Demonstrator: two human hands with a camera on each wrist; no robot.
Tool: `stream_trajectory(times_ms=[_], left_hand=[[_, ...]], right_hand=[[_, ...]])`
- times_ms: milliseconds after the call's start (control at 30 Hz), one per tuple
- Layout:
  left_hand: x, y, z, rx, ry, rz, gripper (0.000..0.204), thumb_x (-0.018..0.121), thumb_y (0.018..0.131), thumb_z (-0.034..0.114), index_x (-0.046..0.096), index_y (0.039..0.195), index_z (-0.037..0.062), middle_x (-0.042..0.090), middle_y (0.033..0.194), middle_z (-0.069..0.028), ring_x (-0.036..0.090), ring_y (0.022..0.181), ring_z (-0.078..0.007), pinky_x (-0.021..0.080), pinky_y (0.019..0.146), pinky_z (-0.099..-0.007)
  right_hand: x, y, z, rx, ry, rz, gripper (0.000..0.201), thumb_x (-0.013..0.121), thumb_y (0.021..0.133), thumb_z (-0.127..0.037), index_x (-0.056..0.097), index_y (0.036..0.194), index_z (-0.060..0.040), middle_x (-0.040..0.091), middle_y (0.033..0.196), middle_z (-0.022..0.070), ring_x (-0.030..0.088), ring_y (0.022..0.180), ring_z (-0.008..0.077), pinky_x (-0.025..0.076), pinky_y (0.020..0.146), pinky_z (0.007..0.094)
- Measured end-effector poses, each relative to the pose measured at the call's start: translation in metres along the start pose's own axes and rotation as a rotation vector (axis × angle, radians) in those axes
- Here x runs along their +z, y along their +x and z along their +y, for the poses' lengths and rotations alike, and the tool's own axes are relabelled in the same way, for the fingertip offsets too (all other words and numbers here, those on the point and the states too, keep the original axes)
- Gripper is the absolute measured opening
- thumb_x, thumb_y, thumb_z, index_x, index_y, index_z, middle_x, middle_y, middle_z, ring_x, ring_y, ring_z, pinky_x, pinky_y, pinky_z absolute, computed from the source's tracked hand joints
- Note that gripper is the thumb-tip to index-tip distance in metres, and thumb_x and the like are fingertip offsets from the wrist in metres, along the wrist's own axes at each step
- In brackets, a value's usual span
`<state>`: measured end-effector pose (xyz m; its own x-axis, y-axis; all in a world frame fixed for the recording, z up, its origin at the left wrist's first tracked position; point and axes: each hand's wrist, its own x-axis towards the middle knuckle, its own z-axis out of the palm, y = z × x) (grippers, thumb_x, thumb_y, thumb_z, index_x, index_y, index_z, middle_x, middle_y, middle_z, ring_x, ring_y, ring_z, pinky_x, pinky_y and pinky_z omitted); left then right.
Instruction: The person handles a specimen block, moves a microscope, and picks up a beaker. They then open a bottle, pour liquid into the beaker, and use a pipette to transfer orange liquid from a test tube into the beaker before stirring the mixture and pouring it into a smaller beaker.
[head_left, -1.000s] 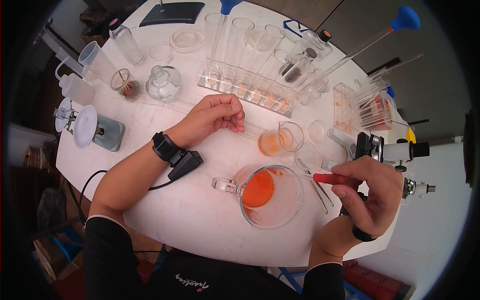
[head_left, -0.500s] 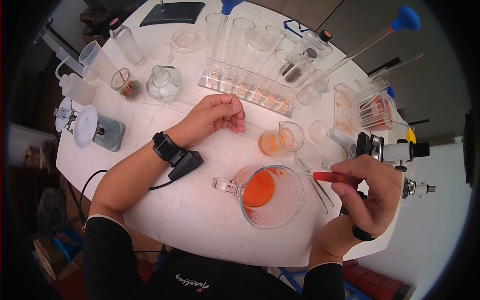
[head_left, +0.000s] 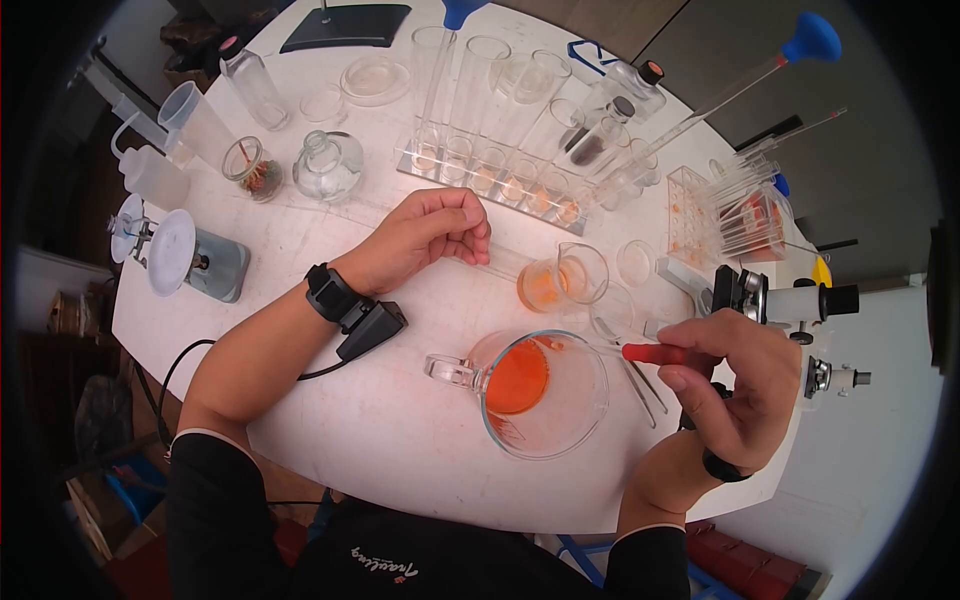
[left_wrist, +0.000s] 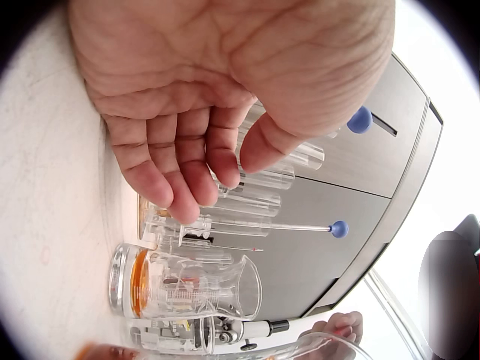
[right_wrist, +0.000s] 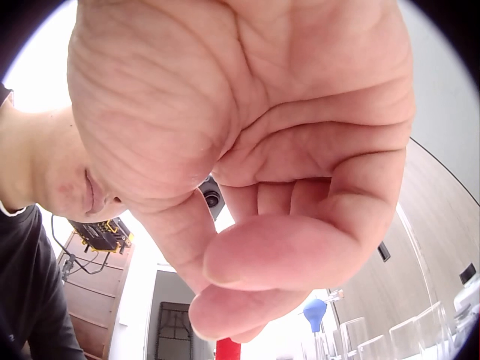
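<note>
My right hand [head_left: 752, 385] pinches the red rubber bulb of a dropper [head_left: 648, 354] between thumb and fingers, off the right side of a large glass jug. In the right wrist view only a bit of the red bulb [right_wrist: 228, 349] shows below the fingertips. The handled jug [head_left: 583, 425] holds orange liquid [head_left: 520, 380]. Behind it stands a small beaker [head_left: 592, 268] with a little orange liquid. My left hand [head_left: 430, 228] rests on the table, fingers loosely curled and holding nothing, left of the small beaker. Metal tweezers [head_left: 642, 392] lie right of the jug.
A rack [head_left: 412, 166] of large glass cylinders stands beyond my left hand. Microscope parts [head_left: 745, 292] are close to my right hand. At the left are a balance [head_left: 222, 266], a round glass flask [head_left: 328, 178] and a wash bottle [head_left: 155, 178]. Tall pipettes [head_left: 720, 92] rise at the back right.
My right hand and the dropper have shifted very slightly left, toward the jug. The left hand stays where it was.
</note>
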<state>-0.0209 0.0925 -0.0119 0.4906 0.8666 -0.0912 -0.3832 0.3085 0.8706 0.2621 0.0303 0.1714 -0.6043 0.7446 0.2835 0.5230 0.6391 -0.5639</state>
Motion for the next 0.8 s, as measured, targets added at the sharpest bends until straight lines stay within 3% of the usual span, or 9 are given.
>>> stream_trajectory(times_ms=[800], left_hand=[[-0.0011,0.0002,-0.0013,0.0,-0.006,-0.002,0.02,0.051,0.1,0.023,0.057,0.09,0.0062,0.061,0.089,-0.0049,0.061,0.085,-0.0141,0.051,0.081,-0.0297]], right_hand=[[0.0092,0.0027,-0.004,0.045,0.018,0.034,0.018,0.074,0.069,0.0,0.07,0.087,0.0011,0.069,0.072,0.0085,0.06,0.052,0.014,0.044,0.049,0.0223]])
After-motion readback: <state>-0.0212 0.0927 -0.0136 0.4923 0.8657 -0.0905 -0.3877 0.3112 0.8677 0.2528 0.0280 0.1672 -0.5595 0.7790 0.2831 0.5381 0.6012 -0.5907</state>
